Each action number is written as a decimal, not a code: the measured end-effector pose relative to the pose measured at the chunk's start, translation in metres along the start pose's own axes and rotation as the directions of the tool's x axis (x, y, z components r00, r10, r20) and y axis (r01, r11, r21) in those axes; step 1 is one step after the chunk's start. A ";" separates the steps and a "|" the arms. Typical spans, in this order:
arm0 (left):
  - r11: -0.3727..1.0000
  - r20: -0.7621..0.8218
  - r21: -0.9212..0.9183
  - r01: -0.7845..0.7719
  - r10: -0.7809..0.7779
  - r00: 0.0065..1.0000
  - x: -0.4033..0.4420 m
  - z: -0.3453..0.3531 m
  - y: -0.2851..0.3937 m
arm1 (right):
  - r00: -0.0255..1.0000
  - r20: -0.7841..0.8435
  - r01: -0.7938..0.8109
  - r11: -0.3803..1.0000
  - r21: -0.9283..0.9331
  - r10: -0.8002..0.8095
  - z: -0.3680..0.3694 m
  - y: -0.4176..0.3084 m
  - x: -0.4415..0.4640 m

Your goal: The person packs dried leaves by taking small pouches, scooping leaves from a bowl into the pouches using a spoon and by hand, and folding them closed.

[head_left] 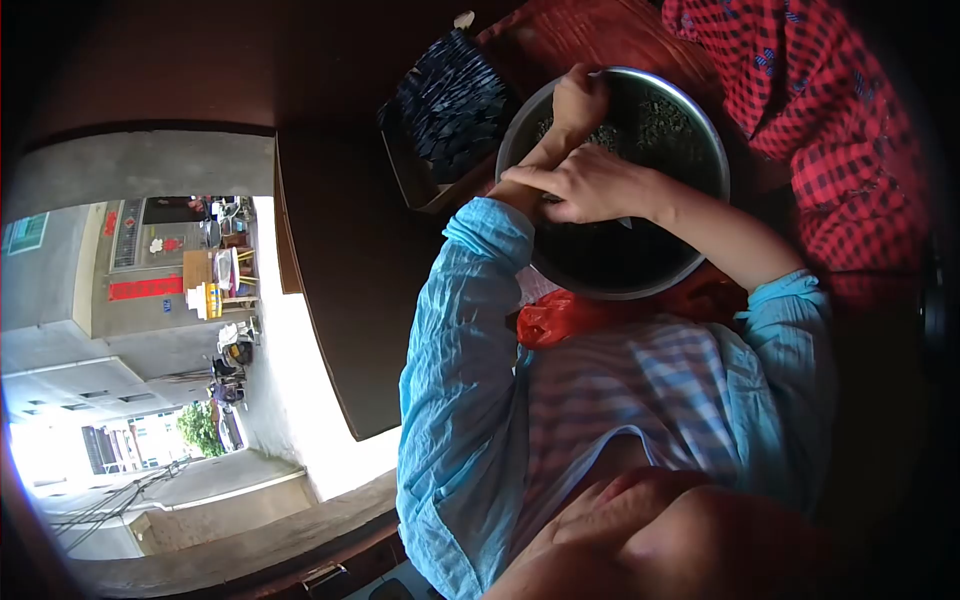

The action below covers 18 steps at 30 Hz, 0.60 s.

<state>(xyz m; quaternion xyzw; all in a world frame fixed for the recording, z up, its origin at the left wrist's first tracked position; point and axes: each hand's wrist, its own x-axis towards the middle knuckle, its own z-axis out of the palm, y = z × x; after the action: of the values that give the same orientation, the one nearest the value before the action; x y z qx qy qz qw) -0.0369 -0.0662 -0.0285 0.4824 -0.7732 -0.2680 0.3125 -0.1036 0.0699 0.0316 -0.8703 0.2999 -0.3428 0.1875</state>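
Observation:
A large metal bowl (pixel 712 130) holds dark, loose, crumbly material (pixel 665 130). Over its upper left part is my left hand (pixel 580 100), bent at the wrist with curled fingers; anything inside them is hidden. My right hand (pixel 598 185) crosses over my left forearm, its index finger lying on the forearm near the wrist. Its other fingers are bent, and a small pale tip shows below the palm, too small to name. Left of the bowl, an open box (pixel 408 165) contains many dark, shiny strips (pixel 455 105).
Red-and-black checked cloth (pixel 845 150) lies to the right, with red material (pixel 620 30) behind the bowl. A red plastic bag (pixel 550 318) is beneath the bowl's near side. A dark panel (pixel 350 300) stands left, beside an opening onto an outdoor lane.

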 end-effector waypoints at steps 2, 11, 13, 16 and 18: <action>0.946 0.012 0.294 -0.137 0.140 0.990 -0.010 0.004 0.007 | 0.997 0.072 -0.015 1.000 -0.028 0.017 0.001 -0.002 0.000; 0.820 0.111 0.313 -0.480 0.470 0.876 -0.037 -0.004 0.000 | 0.985 0.154 -0.034 0.969 -0.245 0.073 -0.005 -0.035 0.010; 0.688 0.282 0.429 -0.585 0.514 0.810 -0.036 -0.005 -0.003 | 0.969 0.237 -0.038 0.988 -0.148 0.073 -0.011 -0.046 0.013; 0.606 0.333 0.491 -0.626 0.533 0.778 -0.039 -0.004 -0.007 | 0.963 0.208 -0.104 0.947 -0.304 0.173 0.013 -0.014 0.016; 0.589 0.297 0.512 -0.625 0.561 0.773 -0.045 -0.001 -0.004 | 0.955 0.188 -0.144 0.915 -0.377 0.228 0.010 -0.010 0.014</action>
<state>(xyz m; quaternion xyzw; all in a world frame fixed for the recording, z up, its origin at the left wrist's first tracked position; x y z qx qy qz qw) -0.0189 -0.0269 -0.0403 0.2539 -0.9473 0.0782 0.1791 -0.0841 0.0700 0.0364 -0.8906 0.4158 -0.1606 0.0902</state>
